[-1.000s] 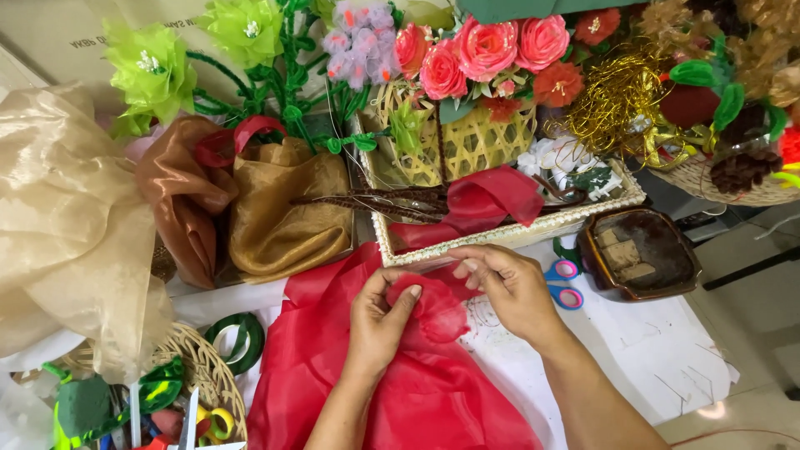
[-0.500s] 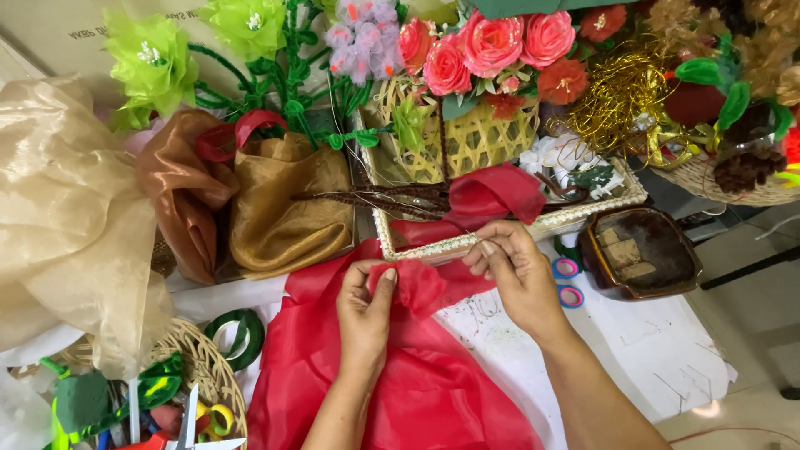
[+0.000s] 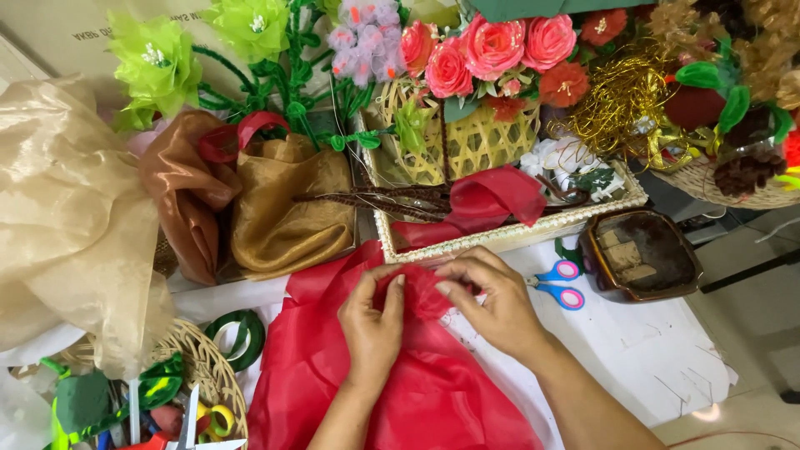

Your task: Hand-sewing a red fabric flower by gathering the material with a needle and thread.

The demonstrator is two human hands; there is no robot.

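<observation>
Both hands have dropped back toward the person since half a second ago, when they worked just under the rim of the woven tray; the gathered bunch of cloth has come down with them. Now the left hand (image 3: 373,321) is closed in a pinch, thumb and fingers curled around a puckered bunch of the red organza fabric (image 3: 392,392), and the right hand (image 3: 492,304) meets it from the other side, its fingertips pressed on the same bunch. That fabric spreads across the white worktop (image 3: 658,358) from below the tray down to the bottom edge of the view, directly under both forearms.

Just beyond the hands stands the woven tray (image 3: 508,237), with a folded red cloth (image 3: 487,204) lying in it. Small scissors with blue and pink handles (image 3: 560,283) lie to the right of the right hand, beside a brown square dish (image 3: 642,254). To the left are a gold fabric bundle (image 3: 283,212), a pale beige sheet (image 3: 67,217), and a roll of green tape (image 3: 237,333) next to a round wicker basket (image 3: 196,367). Pink fabric roses (image 3: 492,50) fill the back.
</observation>
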